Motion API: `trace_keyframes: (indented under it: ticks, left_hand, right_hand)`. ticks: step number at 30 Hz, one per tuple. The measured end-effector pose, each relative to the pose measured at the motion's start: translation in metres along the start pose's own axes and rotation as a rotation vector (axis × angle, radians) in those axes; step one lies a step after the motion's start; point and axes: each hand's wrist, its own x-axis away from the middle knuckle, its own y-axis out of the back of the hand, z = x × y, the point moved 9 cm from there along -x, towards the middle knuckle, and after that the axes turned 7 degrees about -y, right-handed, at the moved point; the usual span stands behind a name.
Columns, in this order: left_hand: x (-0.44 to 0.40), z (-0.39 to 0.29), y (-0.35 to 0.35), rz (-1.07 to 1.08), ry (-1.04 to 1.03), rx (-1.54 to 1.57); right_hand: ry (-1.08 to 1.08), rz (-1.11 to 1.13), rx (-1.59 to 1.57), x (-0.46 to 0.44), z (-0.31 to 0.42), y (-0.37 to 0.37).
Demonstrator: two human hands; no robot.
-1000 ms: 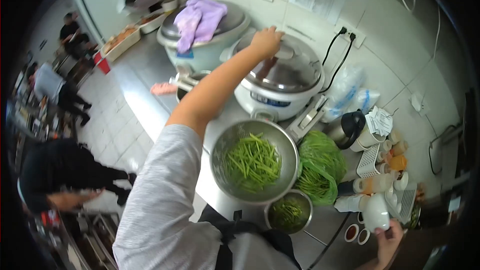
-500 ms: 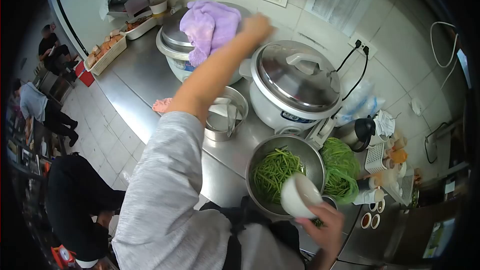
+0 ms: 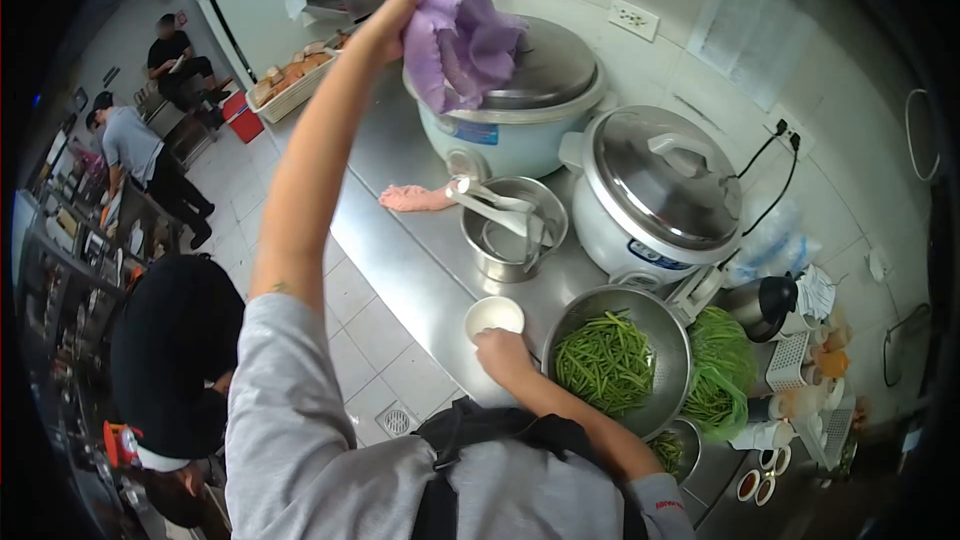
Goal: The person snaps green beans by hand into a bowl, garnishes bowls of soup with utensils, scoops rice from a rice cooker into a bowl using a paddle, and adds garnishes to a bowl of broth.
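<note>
My left hand (image 3: pixel 408 12) is up at the far rice cooker, its fingers closed on a purple towel (image 3: pixel 462 45). The towel hangs bunched over the left part of that cooker's metal lid (image 3: pixel 550 65). Down near the counter's front edge, my right hand (image 3: pixel 503 355) grips the near rim of a small white bowl (image 3: pixel 495 315); the bowl is upright and looks empty inside. Just right of that wrist is a metal basin (image 3: pixel 680 340) of cut green beans (image 3: pixel 605 365). A metal pot (image 3: pixel 510 265) with white-handled utensils (image 3: pixel 500 210) stands beyond the bowl.
A second rice cooker (image 3: pixel 655 185) stands right of the pot. A pink cloth (image 3: pixel 415 198) lies left of it. Bagged green beans (image 3: pixel 715 370) and sauce cups (image 3: pixel 765 475) are at right. A bread basket (image 3: pixel 295 85) stands far left. A co-worker in a black cap (image 3: pixel 180 355) is close on my left.
My left hand moved from right of the towel to its left side and took hold of it. My right hand brought the bowl left, from over the beans to beside the basin. The view shifted.
</note>
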Motion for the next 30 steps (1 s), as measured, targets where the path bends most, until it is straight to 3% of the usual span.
trace_keyframes:
  ticks: [2,3,4,7,9,10,12,14,15,18,19,21,24,26,27,28,30]
  left_hand:
    - [0.033,-0.03,-0.009,0.185,0.106,-0.189]
    - [0.052,-0.049,-0.018,0.223,0.053,-0.222]
    - [0.071,-0.065,-0.03,0.262,0.002,-0.258]
    - [0.116,-0.079,-0.066,0.463,0.128,-0.42]
    - [0.162,-0.079,-0.105,0.609,0.216,-0.547]
    - [0.185,-0.08,-0.122,0.665,0.23,-0.61]
    - [0.219,-0.072,-0.133,1.0,0.362,-0.772]
    - [0.216,-0.108,-0.141,0.957,-0.145,-0.654]
    - [0.216,-0.118,-0.128,0.894,-0.249,-0.647]
    - [0.183,-0.115,-0.035,0.516,-0.238,-0.718]
    - [0.17,-0.104,0.007,0.379,-0.208,-0.729]
    - [0.153,-0.058,0.092,0.186,-0.095,-0.679]
    - [0.152,0.041,0.172,0.077,0.122,-0.49]
    - [0.154,0.083,0.2,0.051,0.188,-0.388]
    - [0.148,0.093,0.21,0.04,0.191,-0.356]
    - [0.138,0.095,0.219,0.041,0.179,-0.33]
    - [0.108,0.084,0.235,0.04,0.117,-0.298]
  right_hand:
    - [-0.058,0.162,0.147,0.001,-0.008,-0.006]
    - [-0.116,0.281,0.167,0.001,0.002,0.02]
    - [-0.14,0.253,0.149,-0.005,0.009,0.043]
    - [0.011,-0.472,-0.41,-0.022,0.046,0.194]
    - [0.202,-0.865,-0.501,-0.016,0.075,0.278]
    - [0.242,-0.926,-0.469,-0.018,0.092,0.303]
    - [0.274,-0.555,-0.476,-0.056,0.104,0.282]
    - [0.283,-0.142,-0.62,-0.072,0.121,0.244]
    - [0.285,0.082,-0.726,-0.073,0.133,0.22]
    - [0.002,0.213,-0.915,-0.082,0.134,0.199]
    - [0.199,0.01,-1.159,-0.082,0.159,0.236]
    - [0.327,-0.314,-0.926,-0.098,0.164,0.275]
    - [0.492,-0.723,-0.689,-0.137,0.171,0.323]
    - [0.339,-0.726,-0.609,-0.187,0.156,0.331]
    - [0.406,-0.814,-0.515,-0.205,0.153,0.337]
    - [0.241,-0.692,-0.351,-0.223,0.15,0.338]
    - [0.276,-0.677,-0.277,-0.243,0.154,0.364]
